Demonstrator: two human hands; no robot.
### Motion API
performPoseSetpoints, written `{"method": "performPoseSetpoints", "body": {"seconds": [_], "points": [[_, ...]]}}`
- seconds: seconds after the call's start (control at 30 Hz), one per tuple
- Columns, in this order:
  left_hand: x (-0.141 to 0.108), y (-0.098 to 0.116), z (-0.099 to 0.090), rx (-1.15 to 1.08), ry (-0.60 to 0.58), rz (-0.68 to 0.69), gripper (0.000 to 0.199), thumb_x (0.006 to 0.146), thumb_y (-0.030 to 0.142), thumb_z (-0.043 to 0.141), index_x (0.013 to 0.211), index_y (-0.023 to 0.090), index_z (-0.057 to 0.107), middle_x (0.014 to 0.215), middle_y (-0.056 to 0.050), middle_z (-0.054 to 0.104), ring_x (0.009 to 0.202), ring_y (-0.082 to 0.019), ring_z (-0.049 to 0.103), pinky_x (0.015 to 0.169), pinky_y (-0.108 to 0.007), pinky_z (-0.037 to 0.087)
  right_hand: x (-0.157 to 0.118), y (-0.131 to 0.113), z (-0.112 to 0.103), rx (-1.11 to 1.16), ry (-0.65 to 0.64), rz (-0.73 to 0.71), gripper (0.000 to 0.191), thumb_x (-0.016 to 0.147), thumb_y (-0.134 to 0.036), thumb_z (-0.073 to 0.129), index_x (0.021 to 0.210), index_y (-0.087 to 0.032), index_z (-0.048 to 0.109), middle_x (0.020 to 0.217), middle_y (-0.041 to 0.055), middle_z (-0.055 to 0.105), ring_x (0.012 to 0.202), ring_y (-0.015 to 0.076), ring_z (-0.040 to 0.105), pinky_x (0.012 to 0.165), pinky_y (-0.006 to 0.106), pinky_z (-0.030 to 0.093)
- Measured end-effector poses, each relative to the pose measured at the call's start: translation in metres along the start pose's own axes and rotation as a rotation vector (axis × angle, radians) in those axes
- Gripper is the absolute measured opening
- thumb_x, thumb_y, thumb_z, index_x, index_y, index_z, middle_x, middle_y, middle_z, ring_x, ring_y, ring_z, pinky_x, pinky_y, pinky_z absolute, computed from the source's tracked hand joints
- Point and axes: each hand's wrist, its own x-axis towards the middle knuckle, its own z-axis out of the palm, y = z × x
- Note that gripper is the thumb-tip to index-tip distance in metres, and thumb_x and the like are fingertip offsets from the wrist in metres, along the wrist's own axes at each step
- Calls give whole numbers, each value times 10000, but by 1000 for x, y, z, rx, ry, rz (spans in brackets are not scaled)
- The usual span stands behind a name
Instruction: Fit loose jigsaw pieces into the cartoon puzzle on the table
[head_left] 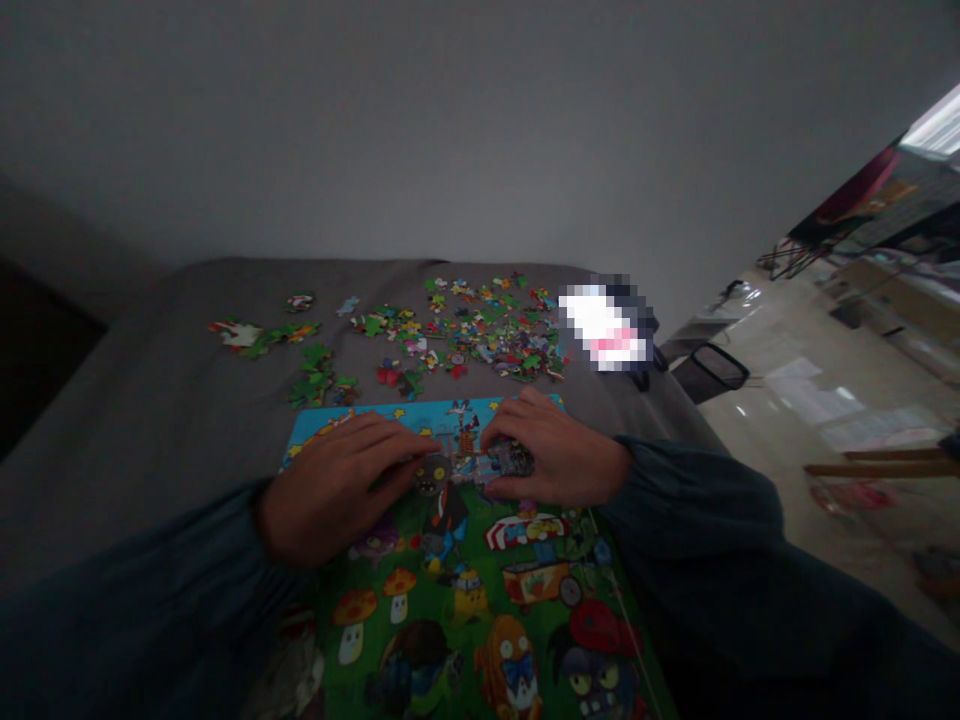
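Note:
A jigsaw puzzle (480, 590) with cartoon plants and zombies on green ground and a blue sky border lies in front of me. My left hand (349, 480) reaches over its upper left part, fingers closed together, thumb and fingertips at a puzzle piece with a grey zombie head (431, 476). Over the upper right part, my right hand (555, 455) is curled, thumb and fingers around a greyish puzzle piece (517, 458). Whether that piece is lifted or lying on the picture is hard to see in the dim light.
Many loose puzzle pieces (487, 330) are scattered beyond the puzzle, with small joined clusters (311, 375) to the left. A pixelated bright object (606, 325) sits at the right on the grey cloth (225, 400). A wall rises behind; tiled floor (780, 420) shows at right.

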Motion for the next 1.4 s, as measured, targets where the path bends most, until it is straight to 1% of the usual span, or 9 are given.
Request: {"method": "performPoseSetpoints", "body": {"seconds": [0.3,0.53,0.73,0.97,1.07,1.17,1.27,1.33,1.4], "points": [[-3,-3,3,1,-17,1,260,999,319,461,1100,246,689,1006,-35,744,908,-230,671,806,-379,505,1,0,0,1,3,-6,398,792,-421,779,1041,-141,643,1035,89,614,995,247,489,890,369,360],[-3,-2,3,-7,-22,2,266,1004,319,453,1100,238,688,1023,-40,739,925,-237,671,805,-385,503,-1,5,-1,15,53,-35,491,798,-451,772,1131,-124,619,1072,101,610,1009,251,484,913,377,370],[-3,-2,3,-1,-17,8,261,1005,312,456,1106,236,685,1018,-35,742,923,-236,673,819,-386,493,0,0,-1,-2,1,-30,390,793,-408,784,1066,-156,667,1030,83,605,979,245,479,887,377,359],[-4,-3,4,-5,-44,-21,301,1013,360,433,1099,241,695,1033,-41,741,946,-242,668,839,-394,488,1,0,1,13,15,-41,383,808,-404,766,1087,-154,685,1029,87,605,984,247,478,883,381,362],[-4,-3,4,-16,-35,-13,285,1012,348,441,1102,247,692,1020,-33,742,933,-236,666,826,-387,486,-1,0,2,38,12,-114,349,829,-236,715,1171,-181,683,1070,86,603,988,239,487,911,394,357],[-3,-3,4,-21,-35,-2,264,1009,325,453,1106,250,686,1013,-28,742,922,-230,665,813,-381,486,-2,-1,1,49,27,-155,433,821,-84,617,1229,-219,666,1126,80,594,994,228,483,920,391,359],[-3,-3,4,-9,-37,4,259,1006,316,457,1103,239,685,1018,-34,741,924,-237,664,811,-391,488,0,-3,2,45,70,-107,351,860,-232,673,1209,-193,662,1099,85,600,993,239,476,914,393,366],[-3,-3,4,0,-32,11,263,1008,318,454,1099,233,685,1017,-38,742,922,-244,664,812,-402,487,1,-3,4,29,74,-79,413,837,-388,734,1179,-169,659,1075,90,605,998,252,473,908,395,367],[-3,-3,4,-1,-29,12,261,1008,315,452,1100,237,683,1017,-35,742,922,-243,664,812,-400,485,2,-3,8,10,68,-75,430,829,-419,746,1159,-160,654,1069,91,612,1001,254,473,897,389,364]]}}
